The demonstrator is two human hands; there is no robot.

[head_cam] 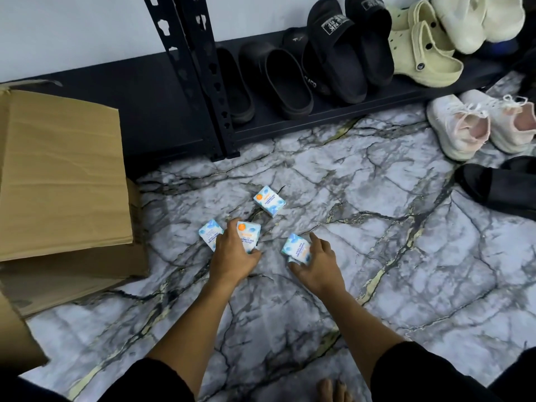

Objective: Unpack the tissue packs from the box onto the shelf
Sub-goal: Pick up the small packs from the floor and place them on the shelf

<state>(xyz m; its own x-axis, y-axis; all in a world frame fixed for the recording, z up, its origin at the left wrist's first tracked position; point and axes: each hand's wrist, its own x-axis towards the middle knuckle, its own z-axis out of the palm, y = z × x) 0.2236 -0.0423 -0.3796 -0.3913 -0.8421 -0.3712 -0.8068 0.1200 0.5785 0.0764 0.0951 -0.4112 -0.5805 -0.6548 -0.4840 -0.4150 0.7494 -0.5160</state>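
Observation:
Several small white-and-blue tissue packs lie on the marble-patterned floor. My left hand (233, 253) grips one pack (249, 235) with an orange dot; another pack (209, 234) lies just left of it, touching my fingers. My right hand (317, 261) holds a third pack (296, 247). A fourth pack (269, 201) lies free farther away, toward the shelf. The brown cardboard box (63, 181) stands at the left with its flaps open. The black metal shelf (162, 105) runs along the wall behind.
Black slides (333, 56), cream clogs (420, 50) and other shoes fill the shelf's right bay. White sneakers (464, 126) and a black slipper (499, 184) sit on the floor at the right. My bare foot (333, 391) shows at the bottom edge.

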